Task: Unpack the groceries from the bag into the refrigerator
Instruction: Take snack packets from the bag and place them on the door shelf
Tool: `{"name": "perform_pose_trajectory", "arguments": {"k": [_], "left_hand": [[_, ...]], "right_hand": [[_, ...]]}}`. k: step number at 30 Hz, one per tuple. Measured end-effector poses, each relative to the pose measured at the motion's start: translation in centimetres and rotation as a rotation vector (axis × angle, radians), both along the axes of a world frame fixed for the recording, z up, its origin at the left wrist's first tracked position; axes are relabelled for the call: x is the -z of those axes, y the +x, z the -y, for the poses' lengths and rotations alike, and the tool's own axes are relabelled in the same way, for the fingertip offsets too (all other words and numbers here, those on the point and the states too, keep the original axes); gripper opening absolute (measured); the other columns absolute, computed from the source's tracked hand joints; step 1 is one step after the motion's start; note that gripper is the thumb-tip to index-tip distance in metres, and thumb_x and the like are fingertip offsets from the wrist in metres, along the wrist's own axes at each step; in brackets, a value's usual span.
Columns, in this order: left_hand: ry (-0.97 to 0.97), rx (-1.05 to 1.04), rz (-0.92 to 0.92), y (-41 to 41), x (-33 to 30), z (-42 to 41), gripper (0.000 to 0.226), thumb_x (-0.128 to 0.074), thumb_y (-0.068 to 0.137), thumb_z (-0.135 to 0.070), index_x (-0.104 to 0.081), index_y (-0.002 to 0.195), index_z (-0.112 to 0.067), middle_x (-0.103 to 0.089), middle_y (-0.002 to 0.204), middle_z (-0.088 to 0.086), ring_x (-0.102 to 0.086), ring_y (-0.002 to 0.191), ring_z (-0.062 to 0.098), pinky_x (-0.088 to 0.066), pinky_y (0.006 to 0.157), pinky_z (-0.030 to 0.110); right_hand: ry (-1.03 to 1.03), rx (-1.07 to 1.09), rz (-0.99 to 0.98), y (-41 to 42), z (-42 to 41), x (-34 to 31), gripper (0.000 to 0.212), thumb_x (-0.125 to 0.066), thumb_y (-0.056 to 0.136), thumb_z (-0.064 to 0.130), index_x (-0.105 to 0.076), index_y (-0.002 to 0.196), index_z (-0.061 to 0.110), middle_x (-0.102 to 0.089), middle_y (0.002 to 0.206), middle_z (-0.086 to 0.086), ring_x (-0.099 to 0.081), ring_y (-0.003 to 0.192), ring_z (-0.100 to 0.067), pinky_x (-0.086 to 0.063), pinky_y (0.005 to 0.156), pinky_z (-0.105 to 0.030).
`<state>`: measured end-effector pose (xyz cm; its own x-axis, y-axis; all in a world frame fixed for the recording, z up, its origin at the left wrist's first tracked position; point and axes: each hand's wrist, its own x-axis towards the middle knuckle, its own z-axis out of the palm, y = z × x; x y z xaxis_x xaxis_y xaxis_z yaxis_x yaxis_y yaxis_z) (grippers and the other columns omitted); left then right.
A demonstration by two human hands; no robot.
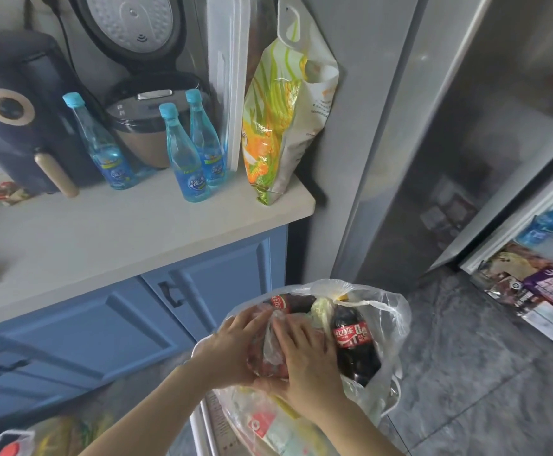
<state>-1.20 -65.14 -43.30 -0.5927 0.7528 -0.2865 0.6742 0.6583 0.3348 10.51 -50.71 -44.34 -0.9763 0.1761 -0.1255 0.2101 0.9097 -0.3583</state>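
Both our hands are down in the clear plastic grocery bag (pixel 390 327), which sits low in front of the blue cabinet (pixel 110 324). Left hand (pixel 232 347) and right hand (pixel 304 360) each have their grip closed around a small clear-wrapped packet (pixel 270 348) with reddish contents, fingers curled on either side; what the packet holds we cannot tell. Just right of the packet, inside the bag, a dark cola bottle (pixel 355 347) with a red label leans; a second cola bottle (pixel 290 302) lies behind the hands. The refrigerator (pixel 449 143) stands right of the bag, its door (pixel 512 232) open, with a blue bottle (pixel 551 222) in the door shelf. On the table (pixel 136 232) above the cabinet: three blue-capped bottles (pixel 182 159), a rice cooker (pixel 143 126), a yellow-green printed bag (pixel 278 126).
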Motion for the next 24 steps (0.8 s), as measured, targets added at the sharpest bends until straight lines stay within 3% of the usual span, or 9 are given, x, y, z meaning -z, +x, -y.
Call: {"name": "perform_pose_trajectory", "arguments": {"k": [3, 5, 9, 11, 14, 18, 20, 22, 24], "left_hand": [[0.094, -0.045, -0.004, 0.5, 0.7, 0.4, 0.110, -0.056, 0.050, -0.082, -0.007, 0.144, -0.052, -0.022, 0.148, -0.017, -0.031, 0.134, 0.016, -0.047, 0.099, 0.041], [0.227, -0.083, 0.010, 0.8, 0.8, 0.4, 0.101, -0.065, 0.055, -0.070, -0.024, 0.144, -0.047, -0.033, 0.143, -0.014, -0.036, 0.130, 0.014, -0.049, 0.097, 0.038], [0.430, -0.058, -0.072, 2.0, -0.6, 0.2, 0.099, -0.069, 0.050, -0.073, -0.045, 0.138, -0.033, -0.044, 0.135, -0.014, -0.037, 0.117, -0.004, -0.041, 0.091, 0.024], [0.436, -0.015, -0.077, 2.9, -1.3, 0.3, 0.102, -0.070, 0.049, -0.075, -0.044, 0.138, -0.035, -0.046, 0.135, -0.010, -0.040, 0.116, -0.001, -0.032, 0.096, 0.027], [0.372, 0.028, 0.031, 3.7, -1.8, 0.2, 0.101, -0.077, 0.054, -0.064, -0.035, 0.142, -0.039, -0.040, 0.137, -0.011, -0.041, 0.123, 0.007, -0.031, 0.105, 0.031], [0.144, 0.049, 0.027, 3.3, -2.3, -1.0, 0.119, -0.080, 0.053, -0.060, -0.007, 0.147, -0.046, -0.012, 0.149, -0.015, -0.014, 0.136, 0.009, -0.017, 0.115, 0.035], [0.107, 0.061, 0.129, 2.7, -2.1, -1.5, 0.128, -0.083, 0.052, -0.056, 0.004, 0.145, -0.050, 0.009, 0.153, -0.019, -0.004, 0.141, 0.010, -0.017, 0.115, 0.040], [0.081, 0.067, 0.267, 2.1, -1.8, -1.7, 0.131, -0.086, 0.052, -0.050, 0.008, 0.143, -0.054, 0.014, 0.152, -0.026, -0.016, 0.141, 0.011, -0.030, 0.113, 0.040], [0.093, 0.064, 0.327, 1.8, -1.6, -1.7, 0.129, -0.088, 0.052, -0.046, 0.001, 0.144, -0.054, 0.005, 0.149, -0.030, -0.030, 0.135, 0.009, -0.036, 0.108, 0.030]], "right_hand": [[-0.026, 0.019, -0.023, 0.2, 0.2, -0.3, 0.103, -0.024, 0.064, 0.089, 0.000, 0.150, 0.038, -0.009, 0.158, 0.014, -0.015, 0.145, -0.023, -0.031, 0.105, -0.054], [-0.095, 0.033, -0.049, 0.2, 0.2, -0.4, 0.094, -0.035, 0.069, 0.082, -0.009, 0.149, 0.040, -0.017, 0.156, 0.017, -0.019, 0.143, -0.020, -0.036, 0.104, -0.049], [-0.337, 0.044, -0.302, 0.7, -0.2, -1.1, 0.085, -0.061, 0.066, 0.064, -0.038, 0.141, 0.029, -0.047, 0.137, 0.015, -0.042, 0.123, -0.012, -0.042, 0.100, -0.039], [-0.420, 0.036, -0.417, 1.7, -0.6, -2.2, 0.089, -0.071, 0.062, 0.057, -0.041, 0.140, 0.026, -0.050, 0.133, 0.017, -0.044, 0.121, -0.008, -0.039, 0.102, -0.030], [-0.426, 0.020, -0.496, 4.2, -2.1, -2.0, 0.097, -0.081, 0.059, 0.052, -0.040, 0.142, 0.023, -0.043, 0.141, 0.017, -0.042, 0.128, -0.009, -0.034, 0.106, -0.024], [-0.329, 0.018, -0.299, 6.3, -3.9, -0.9, 0.115, -0.075, 0.052, 0.065, -0.012, 0.146, 0.043, -0.018, 0.151, 0.016, -0.029, 0.135, -0.011, -0.033, 0.109, -0.034], [-0.199, 0.008, -0.209, 6.3, -4.1, -1.1, 0.117, -0.069, 0.049, 0.073, -0.004, 0.143, 0.048, -0.008, 0.152, 0.018, -0.026, 0.132, -0.012, -0.035, 0.108, -0.037], [-0.153, 0.003, -0.179, 6.2, -4.0, -1.3, 0.119, -0.064, 0.048, 0.078, 0.001, 0.143, 0.050, -0.001, 0.155, 0.016, -0.019, 0.135, -0.013, -0.031, 0.107, -0.037], [-0.198, -0.005, -0.169, 6.1, -3.5, -0.9, 0.117, -0.062, 0.049, 0.077, -0.006, 0.146, 0.046, 0.000, 0.156, 0.014, -0.012, 0.141, -0.014, -0.027, 0.110, -0.035]]}}
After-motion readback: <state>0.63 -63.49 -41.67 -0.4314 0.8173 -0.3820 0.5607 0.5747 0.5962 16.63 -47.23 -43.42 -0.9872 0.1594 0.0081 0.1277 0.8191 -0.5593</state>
